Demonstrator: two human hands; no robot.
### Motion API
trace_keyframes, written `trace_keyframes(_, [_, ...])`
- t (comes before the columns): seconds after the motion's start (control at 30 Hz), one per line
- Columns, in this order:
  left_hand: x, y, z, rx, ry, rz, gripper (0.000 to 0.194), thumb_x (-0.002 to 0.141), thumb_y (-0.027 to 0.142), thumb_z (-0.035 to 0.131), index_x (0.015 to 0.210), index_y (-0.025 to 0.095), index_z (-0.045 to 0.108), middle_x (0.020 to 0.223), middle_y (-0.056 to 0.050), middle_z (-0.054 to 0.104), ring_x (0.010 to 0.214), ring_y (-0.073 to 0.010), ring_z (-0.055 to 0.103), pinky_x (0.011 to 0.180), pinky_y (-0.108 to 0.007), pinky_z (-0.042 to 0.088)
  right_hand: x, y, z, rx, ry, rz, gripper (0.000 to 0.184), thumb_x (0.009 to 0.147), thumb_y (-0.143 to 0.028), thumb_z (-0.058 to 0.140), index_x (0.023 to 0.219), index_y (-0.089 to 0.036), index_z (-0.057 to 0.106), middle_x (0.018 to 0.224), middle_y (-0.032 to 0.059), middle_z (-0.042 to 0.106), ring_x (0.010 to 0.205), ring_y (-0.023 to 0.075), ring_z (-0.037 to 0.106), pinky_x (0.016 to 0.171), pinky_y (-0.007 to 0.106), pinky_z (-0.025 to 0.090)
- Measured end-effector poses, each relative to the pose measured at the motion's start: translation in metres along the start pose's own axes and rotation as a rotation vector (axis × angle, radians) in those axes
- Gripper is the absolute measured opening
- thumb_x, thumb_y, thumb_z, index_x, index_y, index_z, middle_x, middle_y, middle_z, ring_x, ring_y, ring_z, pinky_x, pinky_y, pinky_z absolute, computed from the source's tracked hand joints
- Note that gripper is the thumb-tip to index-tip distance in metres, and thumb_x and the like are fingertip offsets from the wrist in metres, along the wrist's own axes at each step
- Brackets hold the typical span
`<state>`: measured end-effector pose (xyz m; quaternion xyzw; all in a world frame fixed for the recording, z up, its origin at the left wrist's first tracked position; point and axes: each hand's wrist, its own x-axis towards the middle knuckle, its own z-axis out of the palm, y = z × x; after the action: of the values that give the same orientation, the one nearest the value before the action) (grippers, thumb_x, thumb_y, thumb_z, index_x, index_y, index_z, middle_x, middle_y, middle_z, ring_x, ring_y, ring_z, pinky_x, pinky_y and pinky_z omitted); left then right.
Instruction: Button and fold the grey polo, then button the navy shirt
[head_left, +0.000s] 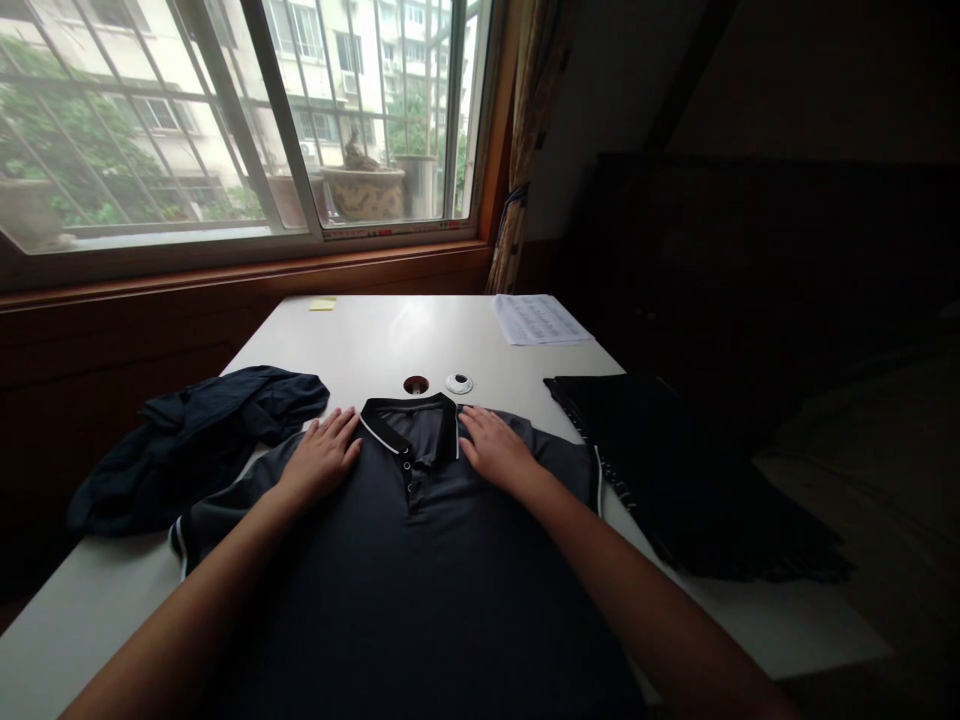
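A dark grey polo shirt (420,560) with white-trimmed collar lies spread face up on the white table (390,335), collar toward the window. My left hand (324,456) rests flat on its left shoulder beside the collar, fingers stretched out. My right hand (495,445) lies flat on the right shoulder, fingers also extended. Neither hand holds anything.
A crumpled dark garment (191,440) lies at the left edge. A dark folded cloth (675,470) lies to the right, overhanging the table. A cable hole (416,384), a white round cap (459,382), printed paper (538,320) and a yellow sticky note (322,303) sit farther back near the window.
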<state>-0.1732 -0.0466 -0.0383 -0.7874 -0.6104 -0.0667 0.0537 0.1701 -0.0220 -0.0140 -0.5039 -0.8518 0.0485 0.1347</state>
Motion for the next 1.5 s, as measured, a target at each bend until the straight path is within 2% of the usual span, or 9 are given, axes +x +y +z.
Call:
trace_keyframes(0.13, [0.002, -0.006, 0.001, -0.004, -0.079, -0.016, 0.060, 0.103, 0.048, 0.027, 0.157, 0.021, 0.029, 0.164, -0.005, 0.024, 0.153, -0.0274, 0.018, 0.122, -0.054, 0.017, 0.020, -0.008, 0.020, 0.019, 0.029, 0.035, 0.053, 0.100, -0.035, 0.043, 0.145, -0.006, 0.049, 0.156, 0.0169, 0.042, 0.146, 0.0275, 0.035, 0.122, 0.043, 0.027])
trace_keyframes(0.3, [0.003, -0.003, -0.005, -0.002, -0.074, -0.031, 0.059, 0.103, 0.048, 0.030, 0.155, 0.022, 0.033, 0.164, -0.005, 0.024, 0.153, -0.0298, 0.018, 0.121, -0.057, 0.018, 0.020, 0.001, 0.025, 0.047, 0.084, 0.019, 0.050, 0.101, -0.036, 0.041, 0.143, -0.010, 0.053, 0.155, 0.0140, 0.044, 0.146, 0.0265, 0.036, 0.122, 0.042, 0.028])
trace_keyframes(0.43, [0.000, 0.000, -0.009, -0.032, 0.079, -0.004, 0.052, 0.101, 0.043, 0.039, 0.147, 0.019, 0.046, 0.159, -0.011, 0.036, 0.149, -0.0326, 0.027, 0.119, -0.057, 0.025, 0.014, 0.005, 0.017, 0.072, 0.138, -0.015, 0.042, 0.100, -0.031, 0.044, 0.136, -0.015, 0.060, 0.144, 0.0123, 0.054, 0.137, 0.0259, 0.045, 0.118, 0.042, 0.035])
trace_keyframes(0.57, [-0.007, 0.003, -0.018, -0.094, 0.239, 0.058, 0.041, 0.097, 0.033, 0.048, 0.135, 0.020, 0.056, 0.134, -0.013, 0.058, 0.128, -0.0306, 0.050, 0.112, -0.052, 0.040, 0.011, 0.003, 0.012, 0.085, 0.188, -0.025, 0.036, 0.097, -0.025, 0.048, 0.127, -0.017, 0.065, 0.129, 0.0130, 0.061, 0.124, 0.0273, 0.051, 0.109, 0.044, 0.044])
trace_keyframes(0.67, [-0.009, 0.006, -0.024, -0.135, 0.224, 0.087, 0.032, 0.095, 0.027, 0.050, 0.124, 0.023, 0.063, 0.120, -0.011, 0.063, 0.115, -0.0294, 0.056, 0.099, -0.046, 0.052, 0.011, 0.002, 0.012, 0.088, 0.210, -0.026, 0.034, 0.095, -0.023, 0.050, 0.124, -0.020, 0.067, 0.123, 0.0125, 0.062, 0.119, 0.0288, 0.053, 0.105, 0.046, 0.047])
trace_keyframes(0.77, [-0.009, 0.008, -0.026, -0.158, 0.161, 0.134, 0.030, 0.094, 0.025, 0.049, 0.120, 0.023, 0.066, 0.117, -0.009, 0.066, 0.114, -0.0280, 0.057, 0.096, -0.043, 0.054, 0.012, 0.004, 0.013, 0.087, 0.216, -0.029, 0.033, 0.094, -0.023, 0.051, 0.122, -0.020, 0.069, 0.120, 0.0120, 0.064, 0.115, 0.0288, 0.054, 0.103, 0.046, 0.048])
trace_keyframes(1.1, [-0.006, 0.006, -0.009, -0.103, 0.121, 0.128, 0.047, 0.103, 0.042, 0.038, 0.142, 0.021, 0.052, 0.150, -0.008, 0.049, 0.138, -0.0258, 0.045, 0.119, -0.043, 0.036, 0.013, 0.008, 0.020, 0.016, 0.188, 0.018, 0.039, 0.097, -0.030, 0.048, 0.132, -0.019, 0.062, 0.136, 0.0115, 0.059, 0.124, 0.0293, 0.051, 0.109, 0.046, 0.042])
trace_keyframes(1.37, [-0.007, 0.002, -0.001, -0.073, 0.043, 0.123, 0.058, 0.103, 0.051, 0.036, 0.153, 0.021, 0.039, 0.161, -0.008, 0.034, 0.148, -0.0260, 0.033, 0.122, -0.046, 0.028, 0.013, 0.010, 0.024, 0.021, 0.183, 0.014, 0.042, 0.098, -0.033, 0.047, 0.136, -0.021, 0.060, 0.138, 0.0112, 0.058, 0.128, 0.0302, 0.049, 0.110, 0.048, 0.041])
trace_keyframes(1.5, [-0.009, 0.001, 0.000, -0.074, 0.039, 0.141, 0.061, 0.103, 0.054, 0.036, 0.154, 0.022, 0.036, 0.161, -0.007, 0.032, 0.149, -0.0256, 0.030, 0.123, -0.047, 0.025, 0.013, 0.010, 0.023, 0.048, 0.188, 0.013, 0.040, 0.097, -0.032, 0.048, 0.135, -0.023, 0.060, 0.136, 0.0107, 0.059, 0.126, 0.0299, 0.050, 0.109, 0.048, 0.043])
